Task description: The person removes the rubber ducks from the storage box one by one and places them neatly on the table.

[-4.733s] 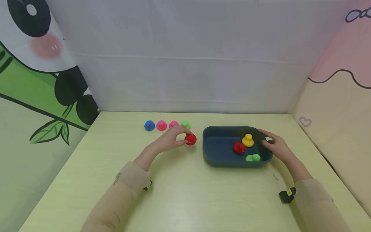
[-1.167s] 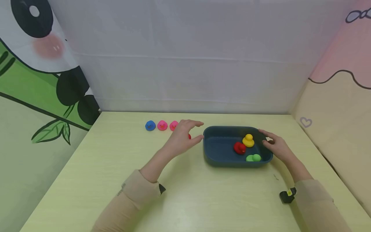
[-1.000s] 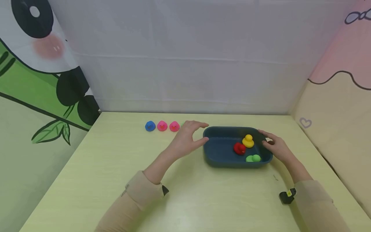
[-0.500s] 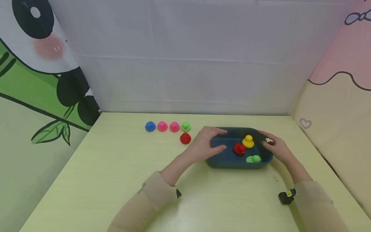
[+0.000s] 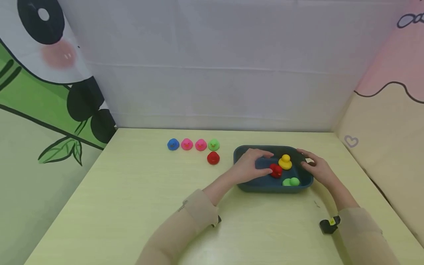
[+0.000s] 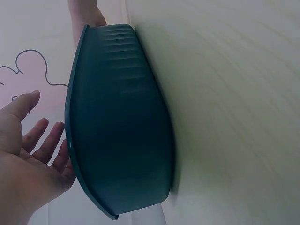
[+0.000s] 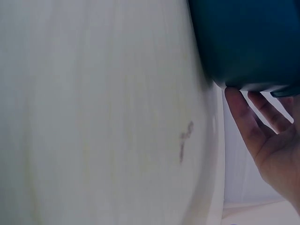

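Note:
My left hand point(image 5: 250, 167) reaches over the dark blue tray point(image 5: 241, 187), fingers and thumb apart. Its thumb tip overlaps a red rubber duck point(image 5: 276, 171) in the head view, and nothing is gripped. In the left wrist view the tray's side wall point(image 6: 122, 117) hides the ducks inside. My right hand point(image 5: 319, 169) holds the tray's right end, thumb at the rim and fingertips against the outer wall in the right wrist view. Also in the tray are a yellow duck point(image 5: 285, 162) and a light green duck point(image 5: 292, 182).
On the table point(image 5: 132, 206), left of the tray, a blue duck point(image 5: 173, 144), two pink ducks point(image 5: 187, 144) and a green duck point(image 5: 213, 144) form a row. Another red duck point(image 5: 213, 158) sits in front of the green one. A white backdrop point(image 5: 212, 92) rises behind the table.
My left hand has let go of the red duck, which now sits in front of the green one, and has moved right, over the tray. The right hand has stayed at the tray's end.

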A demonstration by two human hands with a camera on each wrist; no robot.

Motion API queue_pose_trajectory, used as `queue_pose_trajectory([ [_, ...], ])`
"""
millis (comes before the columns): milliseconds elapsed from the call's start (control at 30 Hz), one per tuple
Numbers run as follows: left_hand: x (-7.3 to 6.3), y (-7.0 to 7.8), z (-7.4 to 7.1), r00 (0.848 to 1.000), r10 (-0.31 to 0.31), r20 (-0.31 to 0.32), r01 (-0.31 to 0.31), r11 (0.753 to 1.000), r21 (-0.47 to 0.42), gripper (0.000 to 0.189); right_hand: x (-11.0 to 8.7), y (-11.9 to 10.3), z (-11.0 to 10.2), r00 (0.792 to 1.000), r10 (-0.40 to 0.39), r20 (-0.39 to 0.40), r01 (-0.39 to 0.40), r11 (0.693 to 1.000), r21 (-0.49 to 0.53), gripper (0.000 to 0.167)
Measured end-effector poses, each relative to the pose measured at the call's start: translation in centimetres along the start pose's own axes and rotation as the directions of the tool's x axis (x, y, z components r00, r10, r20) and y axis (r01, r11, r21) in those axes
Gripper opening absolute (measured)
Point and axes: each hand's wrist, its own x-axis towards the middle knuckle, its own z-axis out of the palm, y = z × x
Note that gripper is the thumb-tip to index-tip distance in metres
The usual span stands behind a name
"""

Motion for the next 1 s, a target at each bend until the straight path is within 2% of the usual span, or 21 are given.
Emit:
queue_pose_trajectory([
  [167,1.2,-0.6,1.0,1.0,-0.005,0.028,0.005,1.0,0.029,0.05,0.1,0.3,0.0,1.0,-0.009,0.0,0.009,1.0,0.009,0.051],
  [400,2.6,-1.2,2.0,0.993,-0.003,0.116,-0.01,0.994,0.11,0.049,0.1,0.2,0.0,1.0,-0.012,-0.005,0.012,1.0,0.014,0.05],
  [733,4.3,-1.8,3.2,0.972,0.003,0.234,-0.051,0.978,0.202,0.054,0.0,0.2,0.0,1.0,-0.014,0.007,0.014,1.0,0.016,0.05],
  [1000,5.3,-1.8,3.9,0.959,-0.021,0.284,-0.057,0.963,0.263,0.054,0.0,0.2,-0.2,1.0,-0.019,0.014,0.018,1.0,0.023,0.05],
])
